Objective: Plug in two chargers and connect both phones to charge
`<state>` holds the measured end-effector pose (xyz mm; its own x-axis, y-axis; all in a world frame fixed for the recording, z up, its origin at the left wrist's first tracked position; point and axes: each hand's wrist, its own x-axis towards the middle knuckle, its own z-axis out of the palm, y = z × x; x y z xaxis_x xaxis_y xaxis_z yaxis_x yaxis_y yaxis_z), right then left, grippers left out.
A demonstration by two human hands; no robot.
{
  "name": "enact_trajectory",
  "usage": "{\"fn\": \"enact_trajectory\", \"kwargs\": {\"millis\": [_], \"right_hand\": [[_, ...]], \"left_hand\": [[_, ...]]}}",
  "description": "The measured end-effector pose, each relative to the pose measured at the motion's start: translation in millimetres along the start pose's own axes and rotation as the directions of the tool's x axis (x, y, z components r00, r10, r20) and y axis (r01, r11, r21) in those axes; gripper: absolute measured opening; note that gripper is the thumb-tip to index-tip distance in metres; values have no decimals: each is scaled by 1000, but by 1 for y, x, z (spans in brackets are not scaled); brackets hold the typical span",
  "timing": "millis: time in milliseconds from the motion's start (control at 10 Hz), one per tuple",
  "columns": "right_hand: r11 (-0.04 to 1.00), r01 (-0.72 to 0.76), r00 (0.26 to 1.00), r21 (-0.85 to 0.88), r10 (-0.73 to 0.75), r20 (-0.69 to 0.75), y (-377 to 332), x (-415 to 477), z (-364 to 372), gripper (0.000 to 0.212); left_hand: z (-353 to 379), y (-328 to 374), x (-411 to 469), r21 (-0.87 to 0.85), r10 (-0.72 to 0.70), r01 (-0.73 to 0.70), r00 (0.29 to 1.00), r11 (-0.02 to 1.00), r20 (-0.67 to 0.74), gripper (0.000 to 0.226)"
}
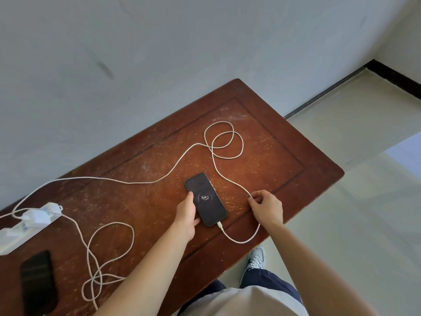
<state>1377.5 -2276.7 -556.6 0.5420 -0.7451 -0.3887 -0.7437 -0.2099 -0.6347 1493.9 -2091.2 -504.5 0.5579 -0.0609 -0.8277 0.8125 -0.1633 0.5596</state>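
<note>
Left hand (186,215): phone (210,205); right hand (267,207): cable (241,242)

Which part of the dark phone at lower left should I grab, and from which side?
I'd pinch the dark phone across its two long edges, coming from above on its right side. It lies flat on the table, so only the thin edges offer purchase, and the power strip crowds its far end.

Holding the lit phone (206,199) on the table (284,160) with the left hand (186,215). Pinching its white cable (242,242) with the right hand (266,208). Near the power strip (13,236), a dark phone (37,283).
</note>
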Motion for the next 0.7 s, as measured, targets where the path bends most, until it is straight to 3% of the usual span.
{"fn": "enact_trajectory", "kwargs": {"millis": [300,400,500,600,700], "right_hand": [[998,26,999,-52,-27,-20,3,0,3,15],[998,8,1000,-62,-7,14,3,5,0,18],[993,10,997,-119,-1,80,-10,5,-10,25],[976,73,992,-206,-49,118,-31,2,-21,36],[969,215,975,-123,-207,79,-87,-8,-45,40]], "left_hand": [[7,-12,-19,108,88,-93,995,990,51,55],[2,-15,-19,251,157,-175,984,952,89,56],[-18,-17,-16,507,265,-309,951,805,158,59],[-47,-18,-9,845,353,-365,907,389,230,65],[-78,-20,-2,957,310,-284,916,54,254,71]]}}
